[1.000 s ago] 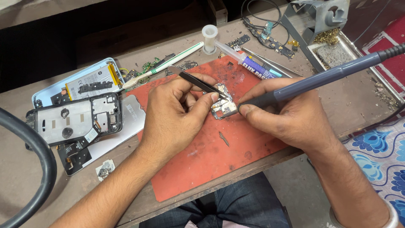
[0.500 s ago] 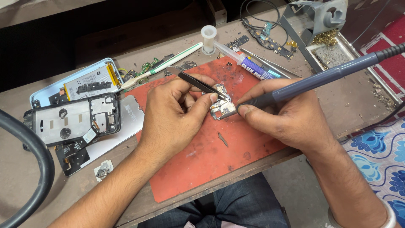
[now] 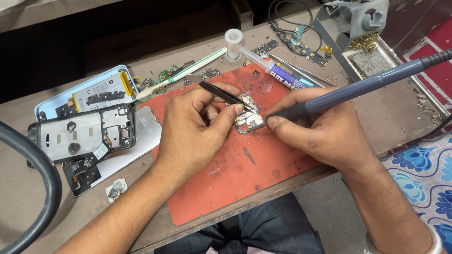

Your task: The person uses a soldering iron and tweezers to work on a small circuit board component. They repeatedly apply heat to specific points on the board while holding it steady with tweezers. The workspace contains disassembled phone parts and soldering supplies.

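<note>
A small circuit board (image 3: 248, 120) is held on the red mat (image 3: 235, 178) between the two hands, pinned by black tweezers (image 3: 221, 93) pinched in the left hand (image 3: 195, 129). A soldering iron (image 3: 358, 87) is gripped pen-like by the right hand (image 3: 320, 129), its tip at the board's right edge. A syringe (image 3: 275, 70) lies just behind, and an opened phone frame (image 3: 82, 136) well to the left.

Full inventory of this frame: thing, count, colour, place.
Rubber work mat: 1, red, bench centre.
Small circuit board: 1, silver, on mat between the hands.
Metal tweezers: 1, black, in left hand.
Soldering iron: 1, grey-blue, in right hand.
Opened phone frame: 1, black, left of mat.
Flux syringe: 1, clear and blue, mat's far edge.
Toothbrush: 1, white and green, behind mat.
Iron stand: 1, grey, far right.
Left hand: 1.
Right hand: 1.
</note>
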